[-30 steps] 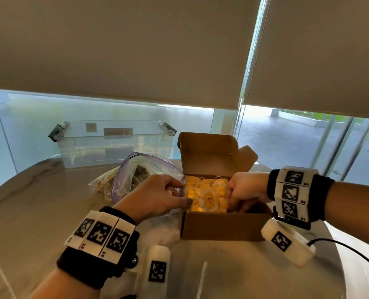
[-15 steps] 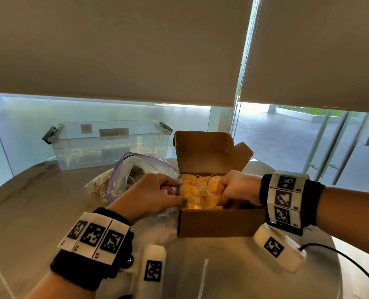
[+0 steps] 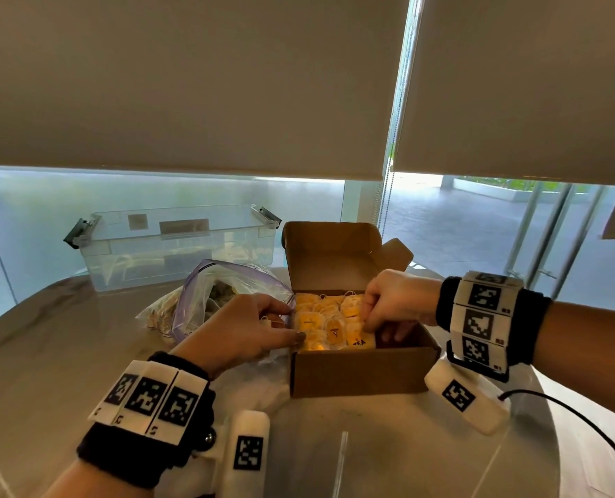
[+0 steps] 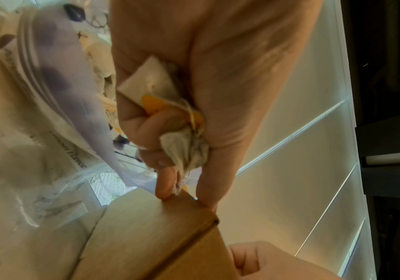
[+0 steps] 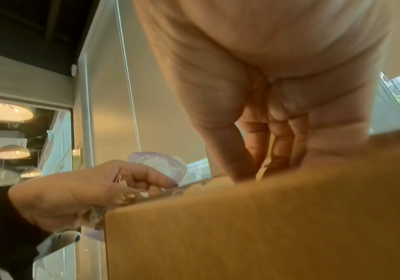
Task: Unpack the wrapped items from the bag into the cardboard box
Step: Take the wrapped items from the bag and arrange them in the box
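Note:
An open cardboard box (image 3: 363, 372) stands mid-table, packed with yellow wrapped tea bags (image 3: 325, 323). My left hand (image 3: 248, 328) is at the box's left rim. In the left wrist view its curled fingers grip a bunch of wrapped tea bags (image 4: 184, 151), while forefinger and thumb touch the box's edge (image 4: 182, 199). My right hand (image 3: 388, 307) reaches into the box's right side, fingers (image 5: 278, 149) pointing down among the packets. The box wall (image 5: 265, 227) hides their tips. The clear zip bag (image 3: 226, 292) lies open just left of the box.
A clear plastic bin (image 3: 176, 242) with latches stands behind the bag by the window. The box lid (image 3: 331, 253) stands upright at the back. A black cable (image 3: 586, 418) runs across the table at the right. The table's edge curves round at the right.
Both hands stay where they were, the left at the box's left rim and the right inside the box. Only the head view has shifted slightly.

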`<state>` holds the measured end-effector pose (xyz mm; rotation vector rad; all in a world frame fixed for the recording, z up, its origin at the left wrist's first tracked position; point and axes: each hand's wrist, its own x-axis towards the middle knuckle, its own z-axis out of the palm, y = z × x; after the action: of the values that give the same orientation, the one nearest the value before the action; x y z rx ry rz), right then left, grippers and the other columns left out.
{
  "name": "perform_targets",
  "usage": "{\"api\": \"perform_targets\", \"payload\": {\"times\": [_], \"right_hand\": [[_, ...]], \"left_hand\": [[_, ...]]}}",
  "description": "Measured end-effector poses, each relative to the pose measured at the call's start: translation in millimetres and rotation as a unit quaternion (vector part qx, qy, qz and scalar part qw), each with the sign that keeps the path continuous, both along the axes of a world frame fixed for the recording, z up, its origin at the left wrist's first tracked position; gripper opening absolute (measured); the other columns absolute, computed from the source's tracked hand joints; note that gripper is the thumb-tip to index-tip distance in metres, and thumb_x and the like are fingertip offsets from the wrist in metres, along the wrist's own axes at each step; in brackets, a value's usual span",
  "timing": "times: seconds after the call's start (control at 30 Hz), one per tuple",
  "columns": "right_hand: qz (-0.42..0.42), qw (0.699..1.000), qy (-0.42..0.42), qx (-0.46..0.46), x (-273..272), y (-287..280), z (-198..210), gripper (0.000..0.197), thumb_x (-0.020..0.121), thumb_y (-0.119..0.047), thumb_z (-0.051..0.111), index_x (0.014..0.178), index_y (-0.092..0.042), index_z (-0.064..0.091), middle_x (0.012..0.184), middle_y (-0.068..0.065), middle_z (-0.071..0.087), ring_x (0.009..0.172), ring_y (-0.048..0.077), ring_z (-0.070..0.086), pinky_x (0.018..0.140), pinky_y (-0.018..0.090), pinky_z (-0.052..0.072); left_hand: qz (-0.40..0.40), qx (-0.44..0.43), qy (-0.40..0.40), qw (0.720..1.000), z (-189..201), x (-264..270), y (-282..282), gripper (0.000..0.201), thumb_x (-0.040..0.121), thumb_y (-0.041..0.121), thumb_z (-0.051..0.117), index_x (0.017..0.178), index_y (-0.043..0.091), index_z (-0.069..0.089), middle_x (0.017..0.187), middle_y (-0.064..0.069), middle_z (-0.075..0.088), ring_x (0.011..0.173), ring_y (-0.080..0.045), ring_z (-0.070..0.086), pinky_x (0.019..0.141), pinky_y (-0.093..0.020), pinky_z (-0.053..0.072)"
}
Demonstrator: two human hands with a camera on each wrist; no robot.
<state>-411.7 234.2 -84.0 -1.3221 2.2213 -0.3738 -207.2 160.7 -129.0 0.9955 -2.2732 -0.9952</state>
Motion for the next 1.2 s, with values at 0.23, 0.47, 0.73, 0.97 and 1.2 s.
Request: {"api": "perform_targets", "payload": {"times": [0.23,0.47,0.73,0.97,1.2], "right_hand": [[0.041,0.998,-0.053,-0.014,13.5,5.6,7.3,0.009,0.089,-0.006,0.060,0.097,-0.004,0.064,0.086,0.013,0.068,0.060,0.015,0.063,0.052,0.020,0.054],[0.100,0.955,-0.113,-0.257,64.9,7.0,11.0,0.006,0.089,-0.017,0.062,0.093,-0.013,0.062,0.081,0.006,0.070,0.058,0.012,0.063,0.052,0.020,0.053],[0.086,0.897,-0.294,-0.318,106.7,0.8,-7.4,0.014,0.085,-0.025,0.067,0.095,-0.016,0.061,0.082,0.005,0.069,0.058,0.012,0.064,0.058,0.026,0.056],[0.086,0.869,-0.341,-0.348,100.7,-2.8,-15.8,0.016,0.082,-0.011,0.069,0.097,-0.011,0.064,0.084,0.012,0.069,0.062,0.013,0.066,0.059,0.022,0.057],[0.065,0.845,-0.391,-0.360,100.6,-4.5,-20.3,0.012,0.087,-0.013,0.064,0.096,-0.004,0.064,0.074,0.007,0.066,0.056,0.013,0.062,0.054,0.020,0.054]], "left_hand": [[0.047,-0.056,0.126,0.989,4.7,-2.3,0.4,0.018,0.091,0.036,0.054,0.098,0.022,0.063,0.080,0.008,0.064,0.060,0.001,0.056,0.054,-0.009,0.042],[0.080,0.091,0.371,0.921,18.4,0.4,3.8,0.021,0.095,0.028,0.049,0.091,0.015,0.064,0.073,-0.004,0.055,0.054,-0.009,0.044,0.048,-0.019,0.037],[0.067,0.069,0.389,0.916,15.5,4.7,3.4,0.029,0.095,0.040,0.038,0.094,0.023,0.062,0.077,0.004,0.065,0.067,-0.003,0.066,0.058,-0.017,0.051],[0.079,0.079,0.365,0.924,16.9,2.6,6.7,0.036,0.094,0.044,0.039,0.097,0.018,0.063,0.095,-0.007,0.070,0.091,-0.025,0.069,0.085,-0.046,0.055],[0.034,0.101,0.331,0.938,14.8,4.6,9.5,0.052,0.083,0.054,0.038,0.103,0.013,0.064,0.097,-0.016,0.070,0.094,-0.035,0.066,0.087,-0.054,0.052]]}}
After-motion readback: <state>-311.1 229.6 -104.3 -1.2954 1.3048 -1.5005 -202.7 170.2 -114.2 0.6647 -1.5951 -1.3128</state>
